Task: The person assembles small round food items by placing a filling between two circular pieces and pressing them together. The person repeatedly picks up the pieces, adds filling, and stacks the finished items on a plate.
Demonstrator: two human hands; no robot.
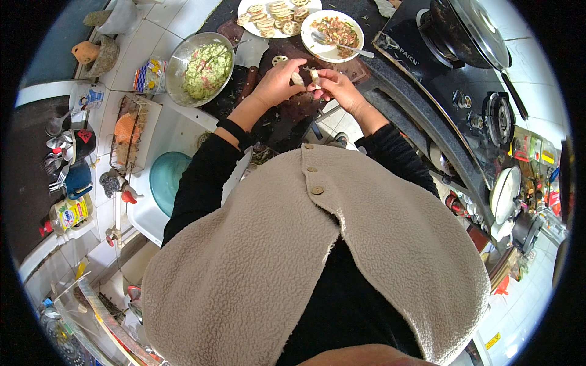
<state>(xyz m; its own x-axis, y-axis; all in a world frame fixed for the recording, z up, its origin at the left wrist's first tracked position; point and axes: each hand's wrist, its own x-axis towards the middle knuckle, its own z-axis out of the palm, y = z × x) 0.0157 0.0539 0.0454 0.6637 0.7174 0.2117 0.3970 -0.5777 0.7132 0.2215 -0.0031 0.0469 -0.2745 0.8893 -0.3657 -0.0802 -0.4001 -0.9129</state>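
Observation:
My left hand (282, 84) pinches a pale lotus root slice (297, 79) over a dark reddish cutting board (268, 113). Close beside it, my right hand (339, 89) grips another pale piece (314, 77), seen edge-on and apparently also lotus root. The fingers partly hide both. One holed lotus root slice (279, 60) lies on the board just beyond my left hand. Farther away stands a white plate (245, 7) bearing several slices. Next to it, a white bowl (309, 46) contains chopped red and green filling, with a metal spoon (348, 46) resting in it.
A steel bowl (177, 74) of green shreds stands left of a brown knife handle (249, 82). The white sink (143, 204) holds a teal basin (168, 177). At right are a gas burner (499, 116) and a lidded black pan (461, 30), its handle sticking out.

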